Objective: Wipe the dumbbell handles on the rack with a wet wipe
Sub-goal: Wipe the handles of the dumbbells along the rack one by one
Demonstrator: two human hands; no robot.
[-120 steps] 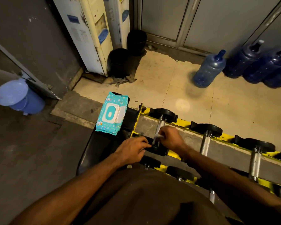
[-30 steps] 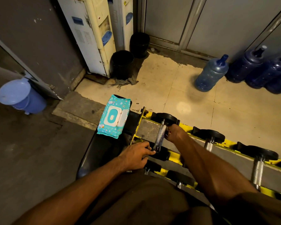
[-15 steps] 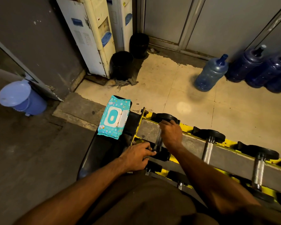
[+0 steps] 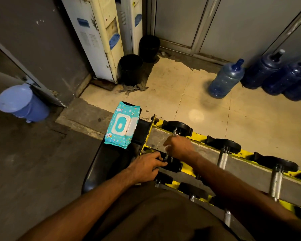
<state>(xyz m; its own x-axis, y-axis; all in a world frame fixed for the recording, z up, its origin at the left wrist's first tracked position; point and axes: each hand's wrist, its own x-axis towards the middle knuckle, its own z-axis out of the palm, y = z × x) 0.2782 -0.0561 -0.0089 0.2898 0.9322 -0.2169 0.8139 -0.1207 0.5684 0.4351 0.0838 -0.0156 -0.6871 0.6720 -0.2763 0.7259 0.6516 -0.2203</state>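
**Gym corner: end dumbbell on the rack being gripped at its handle**

Beige floor tiles (image 4: 207, 105), dim light. Two white water dispensers (image 4: 96, 42) against the far wall, two black bins (image 4: 130, 68) at their feet with a rag on the floor beside them. Blue water jugs (image 4: 226, 80) lined up along the right wall. Pale blue lidded bin (image 4: 21, 103) far left, on grey concrete.

Yellow dumbbell rack (image 4: 198, 137) runs left to right below the person. Several dumbbells lie across its upper tier; more black heads show on the lower tier (image 4: 192, 190).

Black padded bench (image 4: 108, 164) butts against the rack's left end. Teal wet wipe pack (image 4: 122, 126) lies flat on the bench's far end, white flap uppermost, just left of the rack.

End dumbbell (image 4: 178, 126), leftmost on the upper tier:
- Right hand (image 4: 179, 147) is closed round its handle (image 4: 175, 131), knuckles up, covering most of the bar. Only short bits of metal show above and below the hand.
- Wet wipe itself: cannot make it out for certain under the fingers.
- Left hand (image 4: 146, 166) sits on the near head, fingers bent over the black weight, fingertips close to the base of the bar.

Neighbouring dumbbells (image 4: 222, 157) to the right lie untouched, knurled bars bare.
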